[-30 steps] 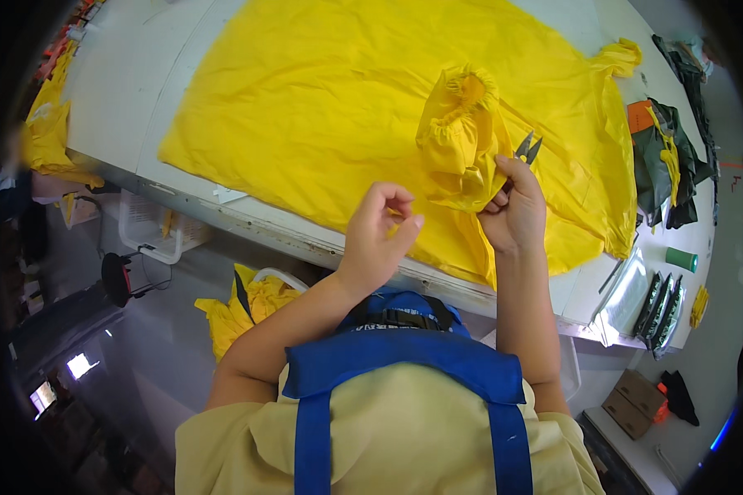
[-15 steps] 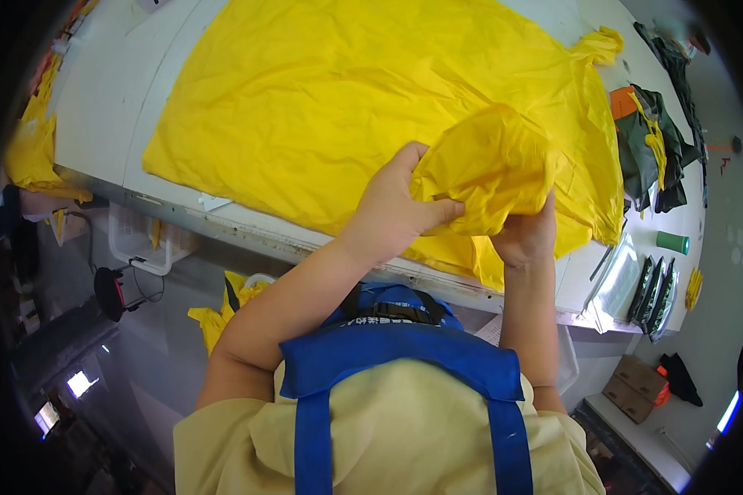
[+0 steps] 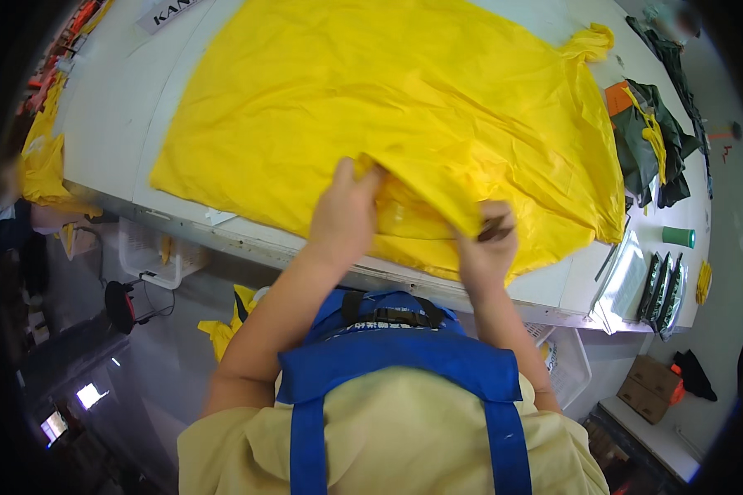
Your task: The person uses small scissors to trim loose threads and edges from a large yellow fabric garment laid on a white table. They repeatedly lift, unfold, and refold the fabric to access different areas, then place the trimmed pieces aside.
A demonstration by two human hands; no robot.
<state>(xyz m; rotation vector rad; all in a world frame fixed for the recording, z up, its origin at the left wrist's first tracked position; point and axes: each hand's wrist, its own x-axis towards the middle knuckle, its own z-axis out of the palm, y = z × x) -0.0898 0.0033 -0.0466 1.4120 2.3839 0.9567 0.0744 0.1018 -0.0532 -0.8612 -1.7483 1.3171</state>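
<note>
Yellow Fabric [image 3: 371, 115]: Condition and Position

Thin, slightly glossy, creased; spread across the white table [image 3: 111, 115]. A raised flap [image 3: 425, 188] near the front edge slants down rightward. Dark tool [image 3: 493, 230]: blurred, partly hidden, beside the flap's right end.

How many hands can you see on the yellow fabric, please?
2: the left hand at the left of the raised yellow fabric, the right hand at its right.

Yellow cloth [image 3: 428, 188], rounded pouch half second ago, now drawn into straight edge slanting from 10 to 4 o'clock. Left hand [image 3: 344, 213] shifted toward 9 o'clock, right hand [image 3: 487, 254] toward 8. Dark blurred thing [image 3: 494, 228] now showing in right hand. More of white basket [image 3: 574, 363] at 4 o'clock, sign [image 3: 167, 13] at 11.
</note>
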